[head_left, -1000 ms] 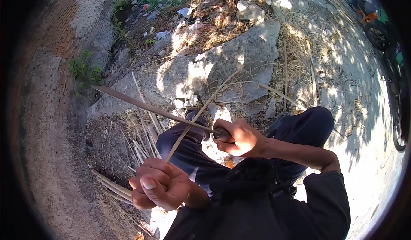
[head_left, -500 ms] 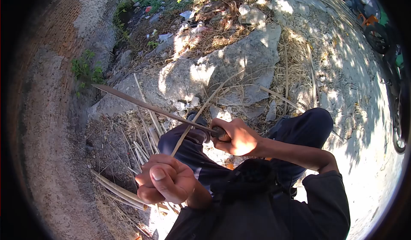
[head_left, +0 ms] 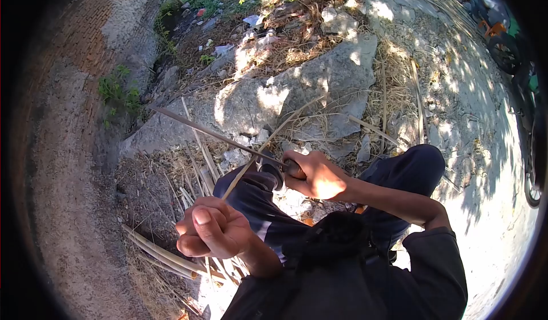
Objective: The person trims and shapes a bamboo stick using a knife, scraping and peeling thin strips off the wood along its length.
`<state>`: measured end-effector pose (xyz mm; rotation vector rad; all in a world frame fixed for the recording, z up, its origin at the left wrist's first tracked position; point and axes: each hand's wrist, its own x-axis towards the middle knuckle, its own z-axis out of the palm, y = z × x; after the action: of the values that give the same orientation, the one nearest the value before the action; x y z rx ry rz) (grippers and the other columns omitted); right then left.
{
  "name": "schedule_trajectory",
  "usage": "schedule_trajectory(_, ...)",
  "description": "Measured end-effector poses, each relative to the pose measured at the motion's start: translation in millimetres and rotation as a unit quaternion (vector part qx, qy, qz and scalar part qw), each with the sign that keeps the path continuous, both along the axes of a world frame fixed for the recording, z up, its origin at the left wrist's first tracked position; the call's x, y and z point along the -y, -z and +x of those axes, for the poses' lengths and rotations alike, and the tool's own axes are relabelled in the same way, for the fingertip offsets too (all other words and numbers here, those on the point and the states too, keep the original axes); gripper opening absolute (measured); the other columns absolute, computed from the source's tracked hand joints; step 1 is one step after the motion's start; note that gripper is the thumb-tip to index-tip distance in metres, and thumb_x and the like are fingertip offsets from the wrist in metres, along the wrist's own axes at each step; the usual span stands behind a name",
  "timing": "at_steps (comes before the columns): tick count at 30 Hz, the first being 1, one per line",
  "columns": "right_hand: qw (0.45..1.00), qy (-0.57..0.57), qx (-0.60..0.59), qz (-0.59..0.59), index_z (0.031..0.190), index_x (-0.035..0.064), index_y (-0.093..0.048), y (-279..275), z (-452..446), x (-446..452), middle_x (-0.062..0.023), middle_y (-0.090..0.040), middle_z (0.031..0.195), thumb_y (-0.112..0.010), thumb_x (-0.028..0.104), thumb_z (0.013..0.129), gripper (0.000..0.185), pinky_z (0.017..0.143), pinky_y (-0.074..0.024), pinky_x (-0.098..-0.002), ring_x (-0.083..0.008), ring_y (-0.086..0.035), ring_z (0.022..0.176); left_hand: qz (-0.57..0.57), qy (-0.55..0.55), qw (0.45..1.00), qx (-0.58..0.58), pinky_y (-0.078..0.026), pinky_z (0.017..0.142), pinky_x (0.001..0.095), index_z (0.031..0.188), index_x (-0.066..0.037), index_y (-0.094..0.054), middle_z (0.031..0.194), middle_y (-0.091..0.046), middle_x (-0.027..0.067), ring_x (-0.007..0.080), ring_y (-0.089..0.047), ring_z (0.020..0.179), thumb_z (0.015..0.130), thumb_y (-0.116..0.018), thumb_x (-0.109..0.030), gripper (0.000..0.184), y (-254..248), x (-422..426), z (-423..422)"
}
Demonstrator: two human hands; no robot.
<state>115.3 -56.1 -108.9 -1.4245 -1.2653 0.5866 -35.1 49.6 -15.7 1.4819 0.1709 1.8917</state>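
Note:
My right hand (head_left: 317, 175) is wrapped round the dark handle of a machete (head_left: 211, 134), whose long blade points to the upper left. In my left hand (head_left: 214, 227), closed with the thumb on top, is the near end of a thin bamboo strip (head_left: 278, 129). From that fist the strip slants up and right over the ground. The blade crosses the strip just left of the handle; whether its edge touches or cuts in, I cannot tell. Both hands are above my bent legs in dark trousers.
Bamboo pieces (head_left: 162, 256) lie on the ground at lower left. A stone slab (head_left: 325, 72) sits ahead, with dry grass and litter around it. A brick wall (head_left: 74, 40) runs along the left. Parked motorbikes (head_left: 528, 120) stand at the right edge.
The machete has shifted right and slightly up, its tip now farther from the left wall. My left fist has moved a little up and left with the strip.

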Motion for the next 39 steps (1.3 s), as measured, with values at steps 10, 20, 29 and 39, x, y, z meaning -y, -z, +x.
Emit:
schedule_trajectory(10, 0.997, 0.022, 0.035, -0.063, 0.102, -0.0022, -0.056, 22, 26, -3, -0.0125, -0.054, 0.059, -0.073, 0.008, 0.085, 0.026, 0.053, -0.0443, -0.0385, -0.0242, -0.055, 0.05, 0.052, 0.088, 0.995, 0.021, -0.033, 0.035, 0.0223, 0.08, -0.012, -0.035, 0.059, -0.031, -0.0024, 0.006, -0.028, 0.04, 0.088, -0.053, 0.011, 0.031, -2, -5, -3)
schedule_trajectory(20, 0.998, 0.008, -0.042, 0.034, 0.108, -0.002, -0.056, -8, 6, -2, -0.0149, -0.058, 0.063, -0.073, 0.009, 0.085, 0.031, 0.056, -0.0458, -0.0388, -0.0282, -0.056, 0.054, 0.062, 0.119, 0.99, 0.033, -0.026, 0.031, 0.0209, 0.075, -0.012, -0.032, 0.058, -0.028, -0.0037, 0.0039, -0.023, 0.038, 0.087, -0.051, 0.013, 0.034, -8, 0, 3)
schedule_trajectory(29, 0.999, 0.024, -0.025, 0.006, 0.103, -0.0029, -0.054, 34, 17, -8, -0.0099, -0.048, 0.053, -0.071, 0.004, 0.087, 0.025, 0.05, -0.0387, -0.0367, -0.0217, -0.044, 0.046, -0.022, 0.001, 1.0, 0.016, -0.02, 0.042, 0.0222, 0.069, -0.02, -0.026, 0.052, -0.023, -0.0055, 0.0052, -0.016, 0.043, 0.094, -0.052, 0.006, 0.045, -12, 6, 8)
schedule_trajectory(39, 0.997, 0.065, 0.002, -0.031, 0.098, -0.0038, -0.056, 65, 37, -18, -0.0169, -0.057, 0.065, -0.073, 0.012, 0.085, 0.026, 0.056, -0.0436, -0.0407, -0.0273, -0.054, 0.055, 0.01, 0.036, 0.999, 0.035, -0.018, 0.041, 0.0225, 0.069, -0.019, -0.024, 0.052, -0.022, -0.0049, 0.0053, -0.016, 0.043, 0.094, -0.053, 0.007, 0.046, -12, 3, 11)
